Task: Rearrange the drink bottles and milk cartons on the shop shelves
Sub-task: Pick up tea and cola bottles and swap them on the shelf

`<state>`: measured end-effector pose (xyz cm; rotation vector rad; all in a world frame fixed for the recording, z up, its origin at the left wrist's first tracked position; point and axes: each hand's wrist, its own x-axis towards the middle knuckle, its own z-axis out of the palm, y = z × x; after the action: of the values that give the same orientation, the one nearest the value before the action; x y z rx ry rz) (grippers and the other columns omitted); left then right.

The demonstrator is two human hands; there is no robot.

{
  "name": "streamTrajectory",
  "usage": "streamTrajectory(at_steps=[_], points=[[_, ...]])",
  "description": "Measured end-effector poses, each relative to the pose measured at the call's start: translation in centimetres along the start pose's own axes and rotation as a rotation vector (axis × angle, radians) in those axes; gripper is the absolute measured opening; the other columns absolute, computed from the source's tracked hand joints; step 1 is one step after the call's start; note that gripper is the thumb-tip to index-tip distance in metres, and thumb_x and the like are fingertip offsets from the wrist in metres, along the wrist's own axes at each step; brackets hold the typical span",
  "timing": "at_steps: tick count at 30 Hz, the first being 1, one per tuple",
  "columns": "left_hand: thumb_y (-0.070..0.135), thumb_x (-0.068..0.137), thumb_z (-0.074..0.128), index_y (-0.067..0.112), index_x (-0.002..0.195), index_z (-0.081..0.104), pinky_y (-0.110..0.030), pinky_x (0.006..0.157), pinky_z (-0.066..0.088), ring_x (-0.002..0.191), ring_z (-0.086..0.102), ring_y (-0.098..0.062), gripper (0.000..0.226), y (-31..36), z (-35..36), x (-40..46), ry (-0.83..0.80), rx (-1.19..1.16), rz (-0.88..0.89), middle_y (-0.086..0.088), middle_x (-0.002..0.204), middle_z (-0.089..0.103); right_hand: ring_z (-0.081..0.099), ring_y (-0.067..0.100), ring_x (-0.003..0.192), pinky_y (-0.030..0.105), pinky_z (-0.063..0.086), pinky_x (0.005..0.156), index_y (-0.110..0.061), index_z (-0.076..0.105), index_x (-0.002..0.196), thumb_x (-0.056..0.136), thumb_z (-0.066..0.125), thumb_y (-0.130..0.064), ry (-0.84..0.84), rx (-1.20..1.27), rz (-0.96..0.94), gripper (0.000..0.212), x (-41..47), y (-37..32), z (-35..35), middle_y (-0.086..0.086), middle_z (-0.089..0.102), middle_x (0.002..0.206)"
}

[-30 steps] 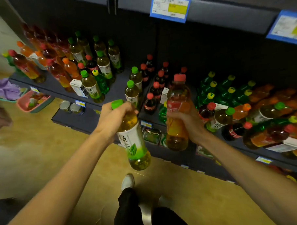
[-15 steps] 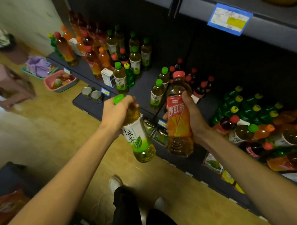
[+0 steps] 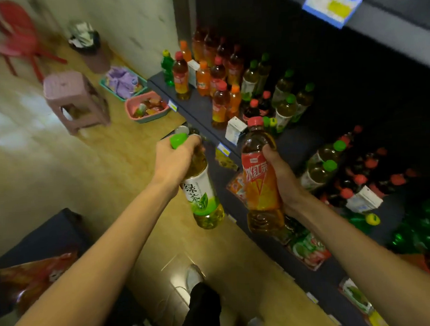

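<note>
Both bottles stay gripped: left hand [image 3: 177,159] green tea [image 3: 202,195], right hand [image 3: 283,179] red tea [image 3: 260,185], now nearer.

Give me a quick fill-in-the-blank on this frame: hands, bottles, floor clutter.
1. The left hand grips the green tea bottle just below its ____ cap.
2. The right hand holds the iced tea bottle, whose cap is ____.
3. The stool on the floor left of the shelf is ____.
4. Both held bottles are ____ the shelf, not standing on it.

Missing words: green; red; pink; off
</note>
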<state>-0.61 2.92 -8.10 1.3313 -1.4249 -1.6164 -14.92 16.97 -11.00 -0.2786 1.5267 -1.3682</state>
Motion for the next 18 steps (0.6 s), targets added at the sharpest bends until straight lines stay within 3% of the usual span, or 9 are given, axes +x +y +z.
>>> streamTrajectory(at_steps=[3, 7, 9, 13, 18], points=[[0.016, 0.080, 0.067, 0.007, 0.071, 0.065, -0.028, 0.060, 0.045, 0.060, 0.055, -0.015, 0.012, 0.6, -3.3, 3.8, 0.039, 0.006, -0.006, -0.006, 0.065, 0.061, 0.069, 0.026, 0.068, 0.037, 0.057, 0.064, -0.006, 0.063, 0.114, 0.074, 0.062, -0.070, -0.027, -0.005, 0.028, 0.076, 3.5, -0.3, 3.8, 0.016, 0.069, 0.086], [0.018, 0.082, 0.067, -0.006, 0.079, 0.066, -0.031, 0.065, 0.048, 0.064, 0.058, -0.016, 0.025, 1.0, -7.2, 8.3, 0.066, 0.063, 0.000, -0.016, 0.073, 0.069, 0.067, 0.026, 0.068, 0.035, 0.055, 0.059, 0.001, 0.057, 0.122, 0.067, 0.058, -0.075, -0.099, -0.003, 0.069, 0.094, 7.6, -0.3, 7.6, 0.017, 0.065, 0.086], [0.018, 0.083, 0.067, -0.004, 0.078, 0.068, -0.033, 0.067, 0.049, 0.066, 0.058, -0.017, 0.022, 1.3, -8.4, 10.2, 0.085, 0.089, 0.007, -0.023, 0.084, 0.071, 0.068, 0.026, 0.071, 0.036, 0.056, 0.062, -0.001, 0.057, 0.125, 0.062, 0.059, -0.077, -0.107, -0.015, 0.091, 0.098, 9.4, -0.5, 8.9, 0.016, 0.066, 0.089], [0.015, 0.083, 0.066, 0.012, 0.064, 0.067, -0.034, 0.069, 0.050, 0.066, 0.058, -0.018, 0.019, 2.2, -9.1, 14.1, 0.083, 0.105, 0.013, -0.024, 0.086, 0.071, 0.068, 0.027, 0.072, 0.038, 0.055, 0.064, -0.002, 0.058, 0.123, 0.059, 0.063, -0.079, -0.115, -0.021, 0.109, 0.100, 12.6, -1.2, 10.6, 0.016, 0.067, 0.087], [0.016, 0.085, 0.066, -0.002, 0.079, 0.069, -0.034, 0.068, 0.049, 0.067, 0.059, -0.019, 0.019, 3.2, -8.1, 19.8, 0.074, 0.086, -0.003, -0.024, 0.085, 0.070, 0.068, 0.027, 0.069, 0.037, 0.056, 0.062, -0.002, 0.060, 0.119, 0.070, 0.056, -0.074, -0.070, -0.016, 0.090, 0.088, 17.7, -3.3, 10.8, 0.016, 0.068, 0.084]])
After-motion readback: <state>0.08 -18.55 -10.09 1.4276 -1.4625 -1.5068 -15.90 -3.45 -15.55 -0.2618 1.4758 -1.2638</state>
